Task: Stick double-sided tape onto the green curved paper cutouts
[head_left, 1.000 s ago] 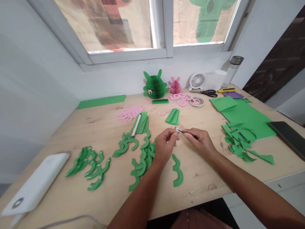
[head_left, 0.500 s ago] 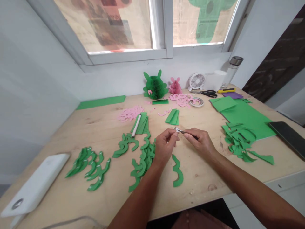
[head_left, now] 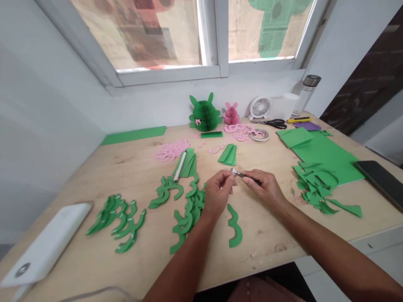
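Note:
Over the middle of the table, my left hand is closed in a pinch on a small white strip. My right hand is closed around a slim dark pointed tool, whose tip meets the white strip; its exact kind is too small to tell. Just below the hands lies a single wavy green paper piece. Beside my left wrist is a heap of similar green paper pieces. Further left, a group of green pieces with white strips on their ends rests on the wood.
Green offcuts, a green sheet and a dark phone lie right. Behind are folded green papers, pink cutouts, a tape roll, scissors and a white pen. A white device sits left.
The slim tool has shifted slightly at the white strip, and more of its length shows between the hands. Both hands stay in nearly the same place.

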Demonstrator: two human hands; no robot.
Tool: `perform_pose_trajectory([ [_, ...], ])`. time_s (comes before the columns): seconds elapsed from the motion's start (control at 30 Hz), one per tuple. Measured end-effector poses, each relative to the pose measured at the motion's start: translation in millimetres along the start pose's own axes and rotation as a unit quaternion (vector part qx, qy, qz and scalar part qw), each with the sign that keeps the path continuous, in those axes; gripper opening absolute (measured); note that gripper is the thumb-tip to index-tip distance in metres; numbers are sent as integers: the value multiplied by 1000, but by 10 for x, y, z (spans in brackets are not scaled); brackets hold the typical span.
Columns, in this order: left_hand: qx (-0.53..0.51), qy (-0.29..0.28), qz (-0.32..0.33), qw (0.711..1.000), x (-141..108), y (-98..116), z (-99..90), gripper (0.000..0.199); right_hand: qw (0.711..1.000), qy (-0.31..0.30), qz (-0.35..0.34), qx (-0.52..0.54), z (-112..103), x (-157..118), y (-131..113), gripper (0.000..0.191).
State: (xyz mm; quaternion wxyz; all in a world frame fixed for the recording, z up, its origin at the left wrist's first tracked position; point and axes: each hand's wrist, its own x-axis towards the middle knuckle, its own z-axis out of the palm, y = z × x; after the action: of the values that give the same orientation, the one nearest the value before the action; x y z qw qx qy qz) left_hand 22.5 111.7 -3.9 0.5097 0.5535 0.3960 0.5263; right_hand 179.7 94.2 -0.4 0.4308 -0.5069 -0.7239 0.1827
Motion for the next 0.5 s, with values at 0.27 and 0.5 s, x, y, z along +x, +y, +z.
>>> perform_pose_trajectory([
  [0.27, 6, 2, -5, 1000, -2, 16, 1, 15, 1000, -2, -3, -2, 2, -4, 13, 24],
  [0.5, 5, 1, -2, 1000, -4, 4, 0, 15, 1000, 0, -1, 1, -1, -4, 4, 25],
])
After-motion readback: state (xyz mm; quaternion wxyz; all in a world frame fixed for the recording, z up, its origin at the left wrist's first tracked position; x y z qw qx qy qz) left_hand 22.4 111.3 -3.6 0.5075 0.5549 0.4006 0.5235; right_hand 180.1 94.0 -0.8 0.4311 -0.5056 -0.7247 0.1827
